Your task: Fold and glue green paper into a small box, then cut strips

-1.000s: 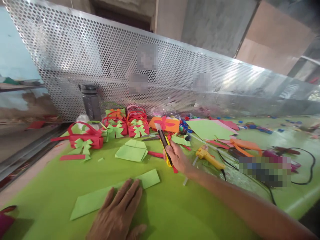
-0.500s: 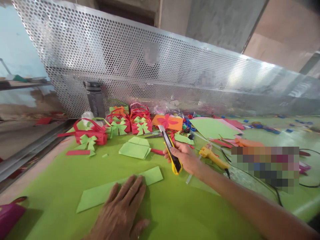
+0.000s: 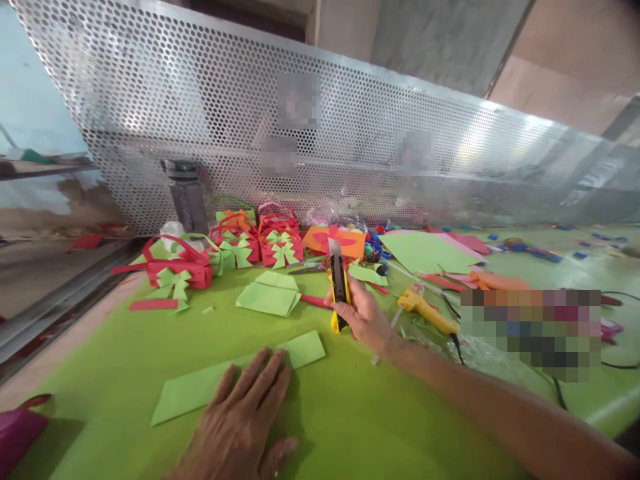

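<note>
Inside the left edge of our desk point(image 3: 113, 360), our left hand point(image 3: 240, 413) lies spread on green paper point(image 3: 187, 395) while our right hand point(image 3: 367, 317) grips a knife point(image 3: 339, 287), whose bare blade point(image 3: 334, 247) might cut us if it slipped.

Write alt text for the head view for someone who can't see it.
A person's right hand holds a yellow-and-black utility knife above a green table, while the left hand rests on a light green paper strip. Beyond are red paper baskets with green bows; a yellow glue gun lies to the right.
</note>
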### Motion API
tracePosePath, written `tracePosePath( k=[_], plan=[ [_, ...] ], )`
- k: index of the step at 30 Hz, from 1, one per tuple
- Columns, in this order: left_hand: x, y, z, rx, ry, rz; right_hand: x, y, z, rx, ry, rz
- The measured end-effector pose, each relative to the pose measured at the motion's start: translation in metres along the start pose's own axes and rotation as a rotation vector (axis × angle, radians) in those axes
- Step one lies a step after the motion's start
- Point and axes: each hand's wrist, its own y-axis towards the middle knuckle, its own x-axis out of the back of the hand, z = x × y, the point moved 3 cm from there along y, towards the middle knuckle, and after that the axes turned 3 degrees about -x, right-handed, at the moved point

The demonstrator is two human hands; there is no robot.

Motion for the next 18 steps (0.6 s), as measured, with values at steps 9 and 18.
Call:
tracePosePath(
  k=[9,18],
  plan=[
    [-0.003,0.0002,0.0015,-0.056,0.033,-0.038,-0.0051,-0.0014,-0.0093,-0.036,-0.029,-0.025],
    [-0.0039,-0.0003,0.0033,-0.019,-0.011,-0.003,-0.0072,-0.0041,-0.0019,-0.091,0.005,0.009]
  ],
)
